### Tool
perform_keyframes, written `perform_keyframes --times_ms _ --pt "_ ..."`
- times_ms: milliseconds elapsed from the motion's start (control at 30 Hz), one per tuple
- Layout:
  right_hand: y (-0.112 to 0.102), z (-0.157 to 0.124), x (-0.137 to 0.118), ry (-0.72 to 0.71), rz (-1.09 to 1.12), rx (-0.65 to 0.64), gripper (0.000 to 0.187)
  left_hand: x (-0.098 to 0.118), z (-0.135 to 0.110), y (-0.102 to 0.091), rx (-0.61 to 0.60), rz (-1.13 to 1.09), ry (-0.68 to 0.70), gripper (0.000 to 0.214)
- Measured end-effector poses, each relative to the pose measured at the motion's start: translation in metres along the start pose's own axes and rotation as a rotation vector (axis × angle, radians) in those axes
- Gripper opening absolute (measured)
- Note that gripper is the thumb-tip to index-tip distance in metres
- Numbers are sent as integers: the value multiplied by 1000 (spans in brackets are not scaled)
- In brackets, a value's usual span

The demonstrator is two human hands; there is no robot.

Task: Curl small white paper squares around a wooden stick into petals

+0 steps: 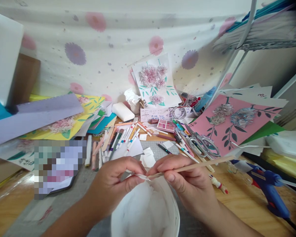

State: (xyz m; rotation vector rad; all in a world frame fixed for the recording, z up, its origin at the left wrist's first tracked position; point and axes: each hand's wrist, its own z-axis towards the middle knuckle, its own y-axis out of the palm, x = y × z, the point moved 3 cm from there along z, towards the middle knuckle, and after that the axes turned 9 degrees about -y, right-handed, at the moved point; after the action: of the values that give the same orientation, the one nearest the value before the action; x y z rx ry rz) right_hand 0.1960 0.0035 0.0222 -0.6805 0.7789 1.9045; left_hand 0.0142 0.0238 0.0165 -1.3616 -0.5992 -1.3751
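Note:
My left hand [111,184] pinches a small scrap of thin white paper [144,177] between thumb and fingertips. In my right hand [189,184], thumb and fingers close around a thin flat wooden stick [209,163], which slants up to the right. The stick's near end meets the paper where my fingertips come together. Right below both hands is a white tub [176,214] with pale, crumpled-looking white material inside, hard to make out.
Marker pens [124,138] and scissors [202,148] crowd the desk beyond the hands. A blue glue gun [268,184] lies at the right, a blurred phone [61,171] at the left. Flower pictures on pink paper [227,131] and white paper [171,69] stand behind.

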Motion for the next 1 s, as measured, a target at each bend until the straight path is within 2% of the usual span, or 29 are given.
perform_keyframes --times_ms 233,333,400,467,567,833,1000 --pt "1 -1 0 -63 -87 33 16 -5 -1 2 39 125 16 8" --pt "-1 -2 2 -25 -91 65 13 0 -2 -1 203 214 170 24" --pt "-1 -3 5 5 -73 66 12 5 -4 -1 269 322 290 31" --pt "-1 -4 8 37 -45 58 11 11 -7 0 271 426 364 33" --pt "-1 -5 13 84 15 73 11 16 -11 1 248 491 395 33" --pt "-2 -5 17 136 74 131 9 18 -11 3 224 464 418 34" --pt "-8 -1 16 116 16 174 8 23 -10 1 217 450 420 32"
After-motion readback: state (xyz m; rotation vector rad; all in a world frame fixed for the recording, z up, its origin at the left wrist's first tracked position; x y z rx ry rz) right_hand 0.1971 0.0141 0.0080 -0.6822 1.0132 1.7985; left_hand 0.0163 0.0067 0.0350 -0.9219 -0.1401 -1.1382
